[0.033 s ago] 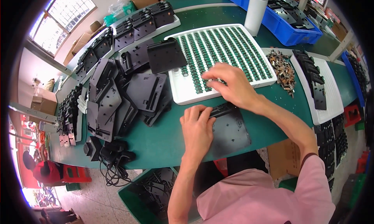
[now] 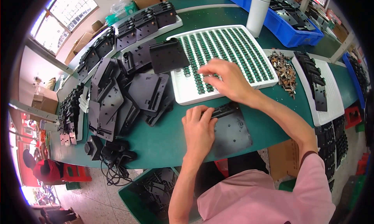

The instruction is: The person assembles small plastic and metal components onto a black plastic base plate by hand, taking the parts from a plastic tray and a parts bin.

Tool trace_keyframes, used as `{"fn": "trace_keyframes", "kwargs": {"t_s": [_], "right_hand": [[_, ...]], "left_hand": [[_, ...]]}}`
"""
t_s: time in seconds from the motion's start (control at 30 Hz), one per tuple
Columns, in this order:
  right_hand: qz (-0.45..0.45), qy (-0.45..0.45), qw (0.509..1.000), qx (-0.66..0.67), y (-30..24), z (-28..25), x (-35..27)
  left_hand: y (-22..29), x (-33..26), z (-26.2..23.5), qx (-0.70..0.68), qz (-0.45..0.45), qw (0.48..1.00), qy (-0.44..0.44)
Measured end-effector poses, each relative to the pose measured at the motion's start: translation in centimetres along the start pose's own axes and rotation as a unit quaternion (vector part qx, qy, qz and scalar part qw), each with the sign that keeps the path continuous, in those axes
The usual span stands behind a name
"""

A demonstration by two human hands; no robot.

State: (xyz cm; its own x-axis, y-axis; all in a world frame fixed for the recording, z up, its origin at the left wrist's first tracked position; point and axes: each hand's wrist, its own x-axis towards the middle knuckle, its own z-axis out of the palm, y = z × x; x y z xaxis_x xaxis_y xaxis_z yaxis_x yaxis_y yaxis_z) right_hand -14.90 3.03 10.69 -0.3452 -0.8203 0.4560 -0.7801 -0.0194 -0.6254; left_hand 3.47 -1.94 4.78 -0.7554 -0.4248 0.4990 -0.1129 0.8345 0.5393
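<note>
A flat black plastic plate (image 2: 233, 134) with a raised ridge along its far edge lies at the table's near edge. My left hand (image 2: 198, 130) rests at its left, fingers curled over the ridge and thumb pressed on it. Above the near part of a white tray (image 2: 182, 96) hovers my right hand (image 2: 230, 81). Its thumb and forefinger are a little apart, and I see nothing between them; the other fingers are partly hidden. Rows of small dark green-and-black parts (image 2: 233, 48) fill most of that tray.
Black plates (image 2: 146, 89) are heaped at left, near a cabled black device (image 2: 117, 152). Right of the tray lie small metal pieces (image 2: 284, 72) and another white tray (image 2: 331, 95) with black parts. A white bottle (image 2: 258, 15) and blue bin (image 2: 290, 33) stand behind.
My right hand has shifted slightly left and up over the tray, and its thumb and forefinger look farther apart. My left hand stays on the plate. The whole view has shifted a little.
</note>
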Motion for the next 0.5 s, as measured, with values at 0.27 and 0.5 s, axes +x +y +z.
{"fn": "trace_keyframes", "kwargs": {"t_s": [0.27,0.5], "right_hand": [[0.075,-0.106,0.99,-0.061,4.1,4.3,10.5],[0.103,-0.197,0.969,-0.112,4.1,4.6,13.5]], "left_hand": [[0.2,-0.2,0.2,-0.029,-0.015,0.999,0.01],[0.0,-0.2,0.4,-0.026,-0.016,0.999,0.014]]}}
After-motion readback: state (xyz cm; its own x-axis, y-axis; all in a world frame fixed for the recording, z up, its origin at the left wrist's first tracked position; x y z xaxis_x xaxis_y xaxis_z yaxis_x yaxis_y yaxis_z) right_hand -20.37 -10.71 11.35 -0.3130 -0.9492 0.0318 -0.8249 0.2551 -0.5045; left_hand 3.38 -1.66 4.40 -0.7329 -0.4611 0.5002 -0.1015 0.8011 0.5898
